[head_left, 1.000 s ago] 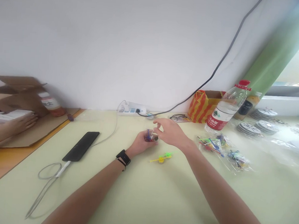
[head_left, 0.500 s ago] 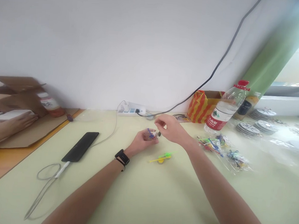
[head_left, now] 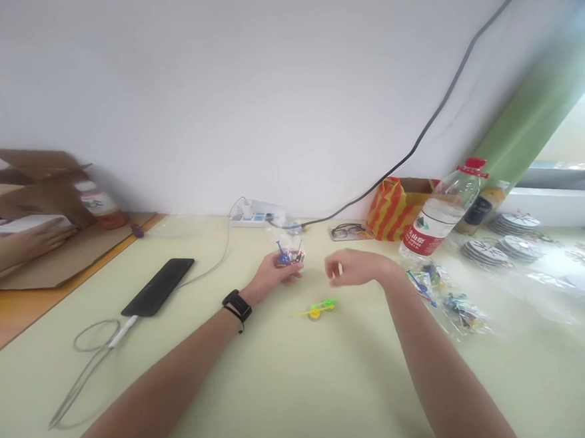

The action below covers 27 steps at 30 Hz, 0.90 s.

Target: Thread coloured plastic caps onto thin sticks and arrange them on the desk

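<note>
My left hand (head_left: 273, 276), a black watch on its wrist, is closed round a small clear plastic bag (head_left: 289, 245) with tiny blue and red parts inside, held just above the pale green table (head_left: 281, 385). A short way to the right, my right hand (head_left: 353, 268) hovers with fingers curled in a loose pinch; whether anything is in them I cannot make out. A small yellow and green plastic piece (head_left: 317, 308) lies on the table below and between the two hands.
A black phone (head_left: 158, 284) with a white cable lies to the left. A power strip (head_left: 253, 214), glasses (head_left: 346, 231), a striped bag (head_left: 392, 209) and a water bottle (head_left: 440, 211) line the wall. Bags of coloured parts (head_left: 442, 293) lie right. Another person's hand (head_left: 25, 244) rests far left.
My right hand has drawn away from the left, moving right and down. My left hand has lifted the small bag a little.
</note>
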{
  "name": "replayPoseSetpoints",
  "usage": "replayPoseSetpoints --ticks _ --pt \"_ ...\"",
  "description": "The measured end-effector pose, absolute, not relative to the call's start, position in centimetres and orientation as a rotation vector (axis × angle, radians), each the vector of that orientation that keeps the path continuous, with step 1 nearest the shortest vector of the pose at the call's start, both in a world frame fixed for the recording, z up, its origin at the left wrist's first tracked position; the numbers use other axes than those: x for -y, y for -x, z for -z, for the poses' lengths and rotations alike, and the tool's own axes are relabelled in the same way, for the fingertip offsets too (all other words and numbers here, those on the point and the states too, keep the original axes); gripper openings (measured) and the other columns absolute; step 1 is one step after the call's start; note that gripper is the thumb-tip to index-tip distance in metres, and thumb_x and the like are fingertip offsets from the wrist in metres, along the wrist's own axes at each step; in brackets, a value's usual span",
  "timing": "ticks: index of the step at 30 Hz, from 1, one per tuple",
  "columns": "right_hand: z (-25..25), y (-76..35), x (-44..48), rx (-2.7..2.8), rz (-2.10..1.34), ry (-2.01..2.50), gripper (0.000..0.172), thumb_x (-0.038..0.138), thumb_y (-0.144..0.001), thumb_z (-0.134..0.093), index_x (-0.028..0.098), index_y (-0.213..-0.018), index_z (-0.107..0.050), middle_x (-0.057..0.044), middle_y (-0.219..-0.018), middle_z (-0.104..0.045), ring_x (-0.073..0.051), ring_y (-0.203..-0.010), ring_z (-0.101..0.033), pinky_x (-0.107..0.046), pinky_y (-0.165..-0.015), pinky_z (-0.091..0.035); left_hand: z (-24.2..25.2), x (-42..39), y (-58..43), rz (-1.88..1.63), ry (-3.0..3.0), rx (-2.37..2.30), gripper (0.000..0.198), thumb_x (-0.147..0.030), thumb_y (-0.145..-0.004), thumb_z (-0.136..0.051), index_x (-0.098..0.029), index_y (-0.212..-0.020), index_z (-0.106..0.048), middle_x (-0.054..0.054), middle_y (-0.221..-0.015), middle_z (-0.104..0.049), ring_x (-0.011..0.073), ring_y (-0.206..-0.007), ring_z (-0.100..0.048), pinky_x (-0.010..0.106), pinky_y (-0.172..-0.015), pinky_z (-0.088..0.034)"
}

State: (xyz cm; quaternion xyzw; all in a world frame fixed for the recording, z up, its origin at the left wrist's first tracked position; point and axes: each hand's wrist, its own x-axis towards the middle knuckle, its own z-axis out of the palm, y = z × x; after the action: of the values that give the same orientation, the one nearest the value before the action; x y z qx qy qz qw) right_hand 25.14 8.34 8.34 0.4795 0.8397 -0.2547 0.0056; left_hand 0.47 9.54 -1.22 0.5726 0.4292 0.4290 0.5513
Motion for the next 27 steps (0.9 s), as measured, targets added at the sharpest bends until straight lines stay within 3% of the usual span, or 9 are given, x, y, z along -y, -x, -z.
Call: replayPoseSetpoints --ticks 4,9,14,20,27 --pt "-6.3 -25.7 -9.6 -2.228 1.021 -1.320 0.030 0.037 -0.059 -0.082 0.020 -0.083 -0.075 -0.002 -0.084 -0.073 -0.020 -0.080 -0.066 -0.026 -0.064 -0.043 1.6 -9.6 -0.4 -1.039 -1.351 -0.921 0.058 -0.037 -0.070 -0.091 -0.017 -0.120 -0.069 0.008 -0.102 -0.076 0.0226 -0.094 -0.073 0.036 -0.088 -0.059" --pt "-5.9 -26.1 -10.3 -2.282 1.127 -1.345 0.028 0.037 -0.062 -0.078 0.018 -0.082 -0.079 -0.002 -0.074 -0.072 -0.019 -0.076 -0.065 -0.026 -0.061 -0.042 1.9 -9.8 -0.4 -1.053 -1.402 -0.919 0.056 -0.032 -0.068 -0.092 -0.016 -0.117 -0.071 0.011 -0.112 -0.076 0.0233 -0.102 -0.072 0.038 -0.099 -0.053" --pt "-6.9 -27.3 -10.2 -2.440 1.085 -1.372 0.029 0.038 -0.070 -0.073 0.020 -0.091 -0.082 -0.004 -0.077 -0.073 -0.019 -0.072 -0.062 -0.027 -0.055 -0.037 1.7 -9.8 -0.4 -1.029 -1.373 -0.902 0.058 -0.030 -0.066 -0.093 -0.015 -0.117 -0.069 0.012 -0.114 -0.076 0.0228 -0.103 -0.071 0.037 -0.097 -0.053" --pt "-6.3 -27.2 -10.3 -2.626 1.006 -1.506 0.029 0.040 -0.070 -0.078 0.023 -0.093 -0.081 -0.006 -0.096 -0.076 -0.022 -0.079 -0.065 -0.028 -0.063 -0.044 1.3 -9.4 -0.4 -0.967 -1.338 -0.900 0.064 -0.031 -0.066 -0.093 -0.017 -0.122 -0.065 0.012 -0.113 -0.076 0.0231 -0.097 -0.073 0.033 -0.082 -0.058" --pt "-4.4 -24.3 -10.7 -2.918 1.205 -1.433 0.028 0.043 -0.085 -0.065 0.018 -0.094 -0.076 -0.005 -0.087 -0.074 -0.018 -0.075 -0.062 -0.028 -0.066 -0.046 1.5 -9.7 -0.3 -1.014 -1.330 -0.872 0.057 -0.029 -0.064 -0.094 -0.017 -0.114 -0.070 0.010 -0.108 -0.078 0.0208 -0.096 -0.073 0.036 -0.094 -0.055"
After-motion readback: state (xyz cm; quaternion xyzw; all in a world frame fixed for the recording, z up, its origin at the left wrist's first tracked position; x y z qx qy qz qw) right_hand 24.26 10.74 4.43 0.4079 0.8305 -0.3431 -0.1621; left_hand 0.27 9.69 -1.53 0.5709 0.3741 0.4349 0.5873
